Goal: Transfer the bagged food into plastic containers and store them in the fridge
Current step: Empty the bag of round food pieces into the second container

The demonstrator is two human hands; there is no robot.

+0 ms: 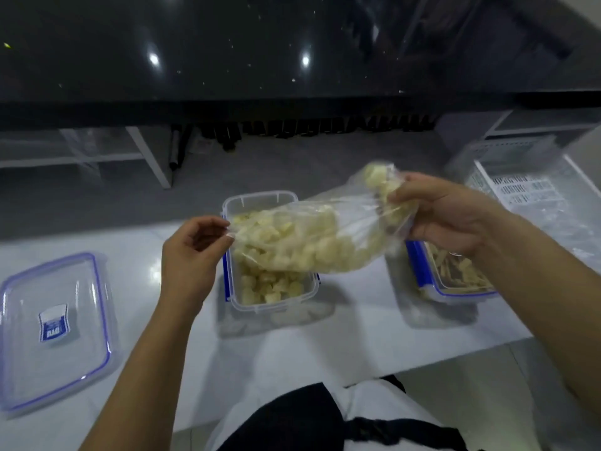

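Tilted food bag (312, 242) over open container (260, 200)

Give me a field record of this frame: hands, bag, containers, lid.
left hand: pinches the mouth edge of the plastic bag
right hand: grips the bag's raised closed end
bag: clear, tilted over the open container, pale food pieces still inside
open container: partly filled with the same pieces
second container: at right, blue-trimmed, holds food, partly hidden by the right arm
lid: lies flat on the white counter, left, apart from both containers
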